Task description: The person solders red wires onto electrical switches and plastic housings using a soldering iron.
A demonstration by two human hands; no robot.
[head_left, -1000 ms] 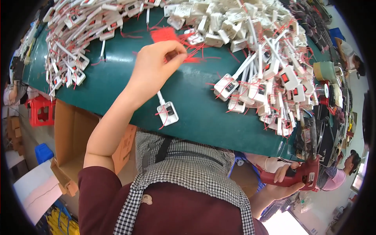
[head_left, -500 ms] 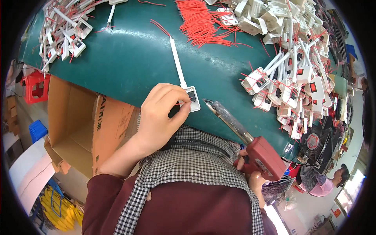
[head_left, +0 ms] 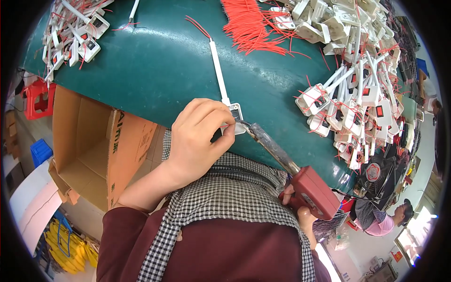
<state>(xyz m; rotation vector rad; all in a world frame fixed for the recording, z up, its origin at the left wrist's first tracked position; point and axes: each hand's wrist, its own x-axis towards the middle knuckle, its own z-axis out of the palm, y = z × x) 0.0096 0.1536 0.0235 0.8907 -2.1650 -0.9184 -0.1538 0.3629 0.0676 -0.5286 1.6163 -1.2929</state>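
Note:
On the green table before me lies a small white switch housing (head_left: 240, 130) with a black part inside. A white sleeved cable (head_left: 218, 70) runs from it toward the far side, ending in bare red leads. My left hand (head_left: 195, 143) reaches over the housing's left side, thumb and forefinger pinched on a thin red wire (head_left: 224, 126). My right hand (head_left: 306, 221) grips a dark red soldering gun (head_left: 314, 192), its long metal barrel slanting up to the left. The gun's tip meets the housing close to my left fingertips; exact contact is too small to make out.
Cut red wires (head_left: 251, 26) lie at the far middle. White housings with cables and red leads (head_left: 347, 105) pile up at right, and another such heap (head_left: 77, 37) is at far left. An open cardboard box (head_left: 87, 145) stands left below the table edge. A person (head_left: 383, 221) is at lower right.
The soldering gun's tip has moved left from beside the housing to over it, at my left fingertips. My left hand keeps its pinch. The view has shifted slightly.

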